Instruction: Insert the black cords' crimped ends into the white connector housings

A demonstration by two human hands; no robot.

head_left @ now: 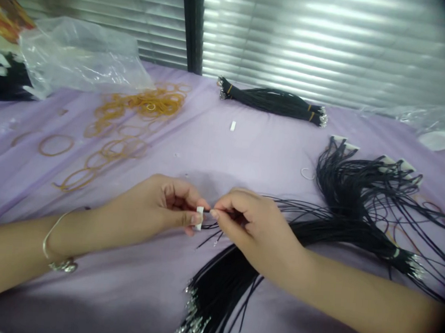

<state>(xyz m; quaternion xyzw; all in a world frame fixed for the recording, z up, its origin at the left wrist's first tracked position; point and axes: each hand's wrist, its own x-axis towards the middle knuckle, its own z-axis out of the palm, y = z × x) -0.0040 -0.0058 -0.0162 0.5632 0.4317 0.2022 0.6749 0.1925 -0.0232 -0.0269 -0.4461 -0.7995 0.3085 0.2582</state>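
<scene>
Hands together, then: what's the left hand [155, 207] holding?

Pinching a small white plastic tag [199, 218] between thumb and fingers, above the lilac cloth [86, 299].

And the right hand [251, 228]?

Gripping a black cord [206, 211] close to its end. That end points left at the tag, the cord's long axis running almost level.

How's that best done?

I'd pinch short, near the tip, keeping the cord straight and in line with the tag.

What's nearby?

Near, a bunch of black cords with metal clasps [214, 296]; right, a loose heap of black cords [360, 195].
</scene>
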